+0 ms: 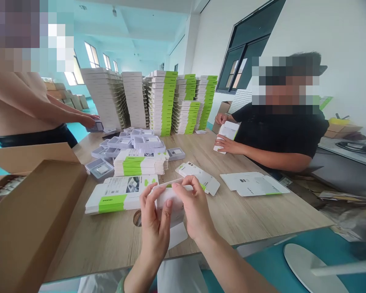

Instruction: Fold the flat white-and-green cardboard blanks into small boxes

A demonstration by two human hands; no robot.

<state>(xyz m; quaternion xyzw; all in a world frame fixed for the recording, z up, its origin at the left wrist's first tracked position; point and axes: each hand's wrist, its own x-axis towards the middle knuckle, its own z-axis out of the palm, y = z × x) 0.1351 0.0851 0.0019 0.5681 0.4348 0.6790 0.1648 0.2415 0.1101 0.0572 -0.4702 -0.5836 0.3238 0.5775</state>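
Both my hands grip one small white carton (171,198) with a green stripe, held above the near edge of the wooden table (232,211). My left hand (155,221) wraps its left side, thumb on the front face. My right hand (195,207) pinches the top right edge. A loose flap hangs below the carton. Flat white-and-green cartons (118,195) lie just left of it. A folded carton (201,176) lies just behind.
Clear plastic trays (134,143) and a stack of flat cartons (140,162) fill the table's middle. Tall carton stacks (163,101) stand at the far end. A seated person in black (280,130) holds a carton on the right. A shirtless person (33,110) stands left. An open cardboard box (27,211) sits near left.
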